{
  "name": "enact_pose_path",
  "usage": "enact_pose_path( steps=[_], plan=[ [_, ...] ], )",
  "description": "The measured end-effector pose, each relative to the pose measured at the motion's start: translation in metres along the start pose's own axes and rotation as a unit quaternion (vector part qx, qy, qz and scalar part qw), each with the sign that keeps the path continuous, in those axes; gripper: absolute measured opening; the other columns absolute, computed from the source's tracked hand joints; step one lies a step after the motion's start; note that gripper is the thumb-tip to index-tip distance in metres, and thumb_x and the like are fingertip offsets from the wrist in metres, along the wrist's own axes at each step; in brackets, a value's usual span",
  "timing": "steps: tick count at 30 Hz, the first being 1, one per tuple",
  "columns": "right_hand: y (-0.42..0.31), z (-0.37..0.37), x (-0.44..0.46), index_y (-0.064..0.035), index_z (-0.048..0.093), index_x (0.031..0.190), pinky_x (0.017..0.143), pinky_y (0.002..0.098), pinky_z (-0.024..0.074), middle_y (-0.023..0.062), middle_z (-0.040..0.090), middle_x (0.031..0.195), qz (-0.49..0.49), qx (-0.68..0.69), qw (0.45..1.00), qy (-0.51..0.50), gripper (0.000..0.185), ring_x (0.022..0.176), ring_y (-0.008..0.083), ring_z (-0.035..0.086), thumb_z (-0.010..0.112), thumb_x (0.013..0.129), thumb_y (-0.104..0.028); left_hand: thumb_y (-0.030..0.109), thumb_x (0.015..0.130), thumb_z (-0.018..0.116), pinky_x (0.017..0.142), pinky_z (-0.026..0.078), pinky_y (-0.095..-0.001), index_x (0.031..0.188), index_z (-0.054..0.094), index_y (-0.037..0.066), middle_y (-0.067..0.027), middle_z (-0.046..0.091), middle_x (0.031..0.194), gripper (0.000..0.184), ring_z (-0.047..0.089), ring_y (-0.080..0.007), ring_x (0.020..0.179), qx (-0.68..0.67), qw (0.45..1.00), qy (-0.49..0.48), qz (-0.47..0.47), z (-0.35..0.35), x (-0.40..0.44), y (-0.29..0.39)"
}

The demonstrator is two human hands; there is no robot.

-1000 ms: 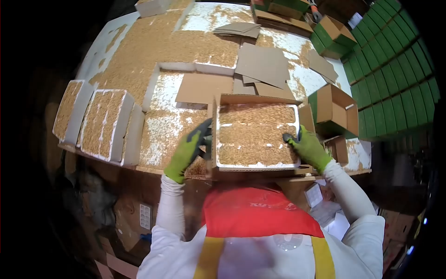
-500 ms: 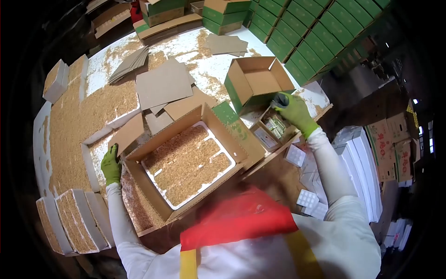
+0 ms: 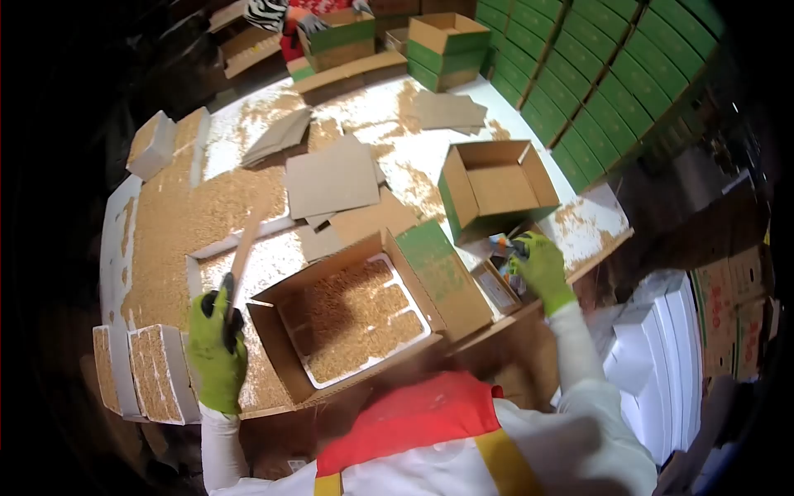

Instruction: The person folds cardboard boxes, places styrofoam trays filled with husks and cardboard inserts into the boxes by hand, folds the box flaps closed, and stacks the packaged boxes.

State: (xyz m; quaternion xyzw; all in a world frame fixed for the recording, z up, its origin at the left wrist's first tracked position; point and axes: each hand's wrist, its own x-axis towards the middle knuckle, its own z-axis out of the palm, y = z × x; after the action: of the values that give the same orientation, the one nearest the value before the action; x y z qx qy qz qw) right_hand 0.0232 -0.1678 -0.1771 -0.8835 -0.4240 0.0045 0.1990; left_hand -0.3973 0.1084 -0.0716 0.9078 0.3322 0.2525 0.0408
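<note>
My left hand (image 3: 217, 351), in a green glove with a dark palm, pinches a thin cardboard sheet (image 3: 246, 244) that stands up edge-on over the table. To its right lies an open cardboard box (image 3: 285, 351) holding a white foam tray (image 3: 411, 302) filled with tan sawdust-like grains. My right hand (image 3: 542, 269), gloved alike, is closed over a small cardboard box (image 3: 495, 289) at the table's edge. Something small with blue and orange shows at its fingertips, too small to name.
An open green carton (image 3: 496, 194) stands behind my right hand. Loose cardboard sheets (image 3: 335, 182) lie mid-table. Grain-filled foam trays (image 3: 155, 372) stand at the left. Stacked green cartons (image 3: 612, 91) rise at the back right. Another person's hand (image 3: 313, 21) is at a far box.
My left hand has lifted the cardboard sheet and turned it upright. My right hand stays by the small box, its fingers now lower. The view has shifted, and another person appears at the far side.
</note>
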Motion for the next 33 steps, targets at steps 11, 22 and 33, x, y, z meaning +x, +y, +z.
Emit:
enact_pose_path(
  steps=[11, 22, 33],
  plan=[
    [-0.161, -0.007, -0.028, -0.0060, 0.066, 0.114, 0.100, 0.0441, 0.0410, 0.0131, 0.062, 0.120, -0.246, 0.132, 0.960, -0.007, 0.037, 0.115, 0.0325, 0.055, 0.068, 0.079, -0.016, 0.017, 0.087, 0.059, 0.074, 0.051, -0.0398, 0.122, 0.058, 0.014, -0.0110, 0.054, 0.104, 0.035, 0.058, -0.0287, 0.098, -0.013, 0.925, -0.312, 0.214, 0.059, -0.053, 0.059],
    [-0.090, 0.105, 0.013, 0.0040, 0.048, 0.135, 0.089, 0.0257, 0.0500, 0.0108, 0.063, 0.115, 0.062, 0.500, 0.811, -0.298, 0.057, 0.101, 0.0164, 0.062, 0.071, 0.088, -0.016, 0.024, 0.085, 0.073, 0.104, 0.042, -0.0346, 0.146, 0.038, 0.000, -0.0165, 0.047, 0.144, 0.074, 0.047, -0.0261, 0.130, -0.482, 0.815, -0.029, -0.322, 0.095, -0.127, -0.048],
    [-0.157, 0.081, -0.013, -0.0031, 0.023, 0.153, 0.117, 0.0362, 0.0247, 0.0169, 0.031, 0.154, 0.119, 0.447, 0.843, -0.274, 0.102, 0.142, 0.0274, 0.030, 0.082, 0.078, -0.037, 0.019, 0.092, 0.067, 0.079, 0.052, -0.0291, 0.140, 0.042, 0.003, -0.0059, 0.058, 0.116, 0.056, 0.060, -0.0140, 0.094, -0.630, 0.660, -0.033, -0.409, 0.169, -0.120, -0.002]
  ],
)
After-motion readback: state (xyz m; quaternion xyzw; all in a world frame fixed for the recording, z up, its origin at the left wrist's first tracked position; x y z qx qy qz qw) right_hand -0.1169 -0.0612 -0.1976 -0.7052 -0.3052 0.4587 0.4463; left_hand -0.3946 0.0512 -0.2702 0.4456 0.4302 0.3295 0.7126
